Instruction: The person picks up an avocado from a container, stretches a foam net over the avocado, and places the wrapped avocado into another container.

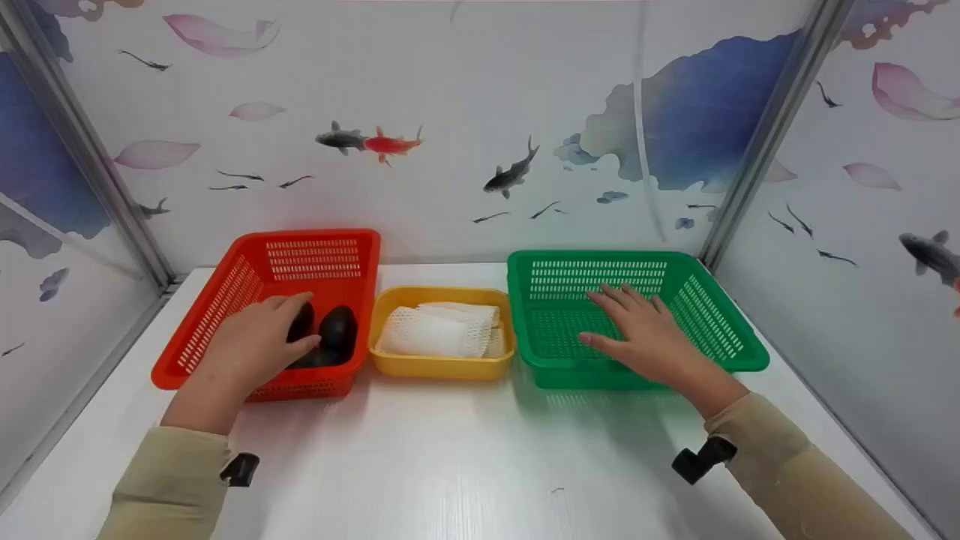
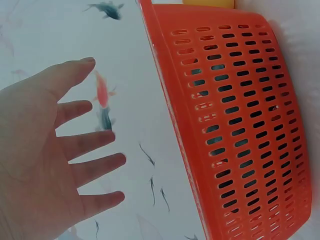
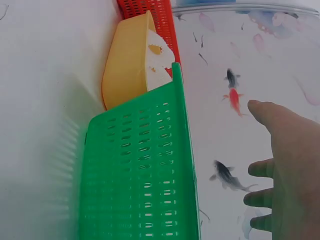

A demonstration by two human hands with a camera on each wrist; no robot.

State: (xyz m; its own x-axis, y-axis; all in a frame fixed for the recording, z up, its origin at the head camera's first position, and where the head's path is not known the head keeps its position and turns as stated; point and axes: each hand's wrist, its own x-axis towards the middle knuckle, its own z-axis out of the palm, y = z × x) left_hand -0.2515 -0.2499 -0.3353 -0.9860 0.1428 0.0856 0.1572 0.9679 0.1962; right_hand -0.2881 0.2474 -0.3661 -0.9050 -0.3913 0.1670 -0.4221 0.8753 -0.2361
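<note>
My left hand [image 1: 259, 341] hovers over the red basket [image 1: 367, 300], its fingers spread and apart from one another in the left wrist view. Inside that basket lie several dark, smooth, egg-shaped things that look like avocados [image 1: 339, 328]; the hand partly hides them. Over the green basket [image 1: 720, 360] is my right hand [image 1: 649, 337], fingers extended and holding nothing. The green basket's visible floor is bare. Between the two stands a smaller yellow basket [image 1: 442, 367] with white foam netting sleeves [image 1: 435, 330] folded in it.
All three baskets stand in a row on a white table [image 1: 465, 457], near a white back wall [image 1: 450, 210] printed with fish and petals. Printed side panels [image 1: 847, 210] with metal corner posts [image 1: 765, 135] enclose the table left and right.
</note>
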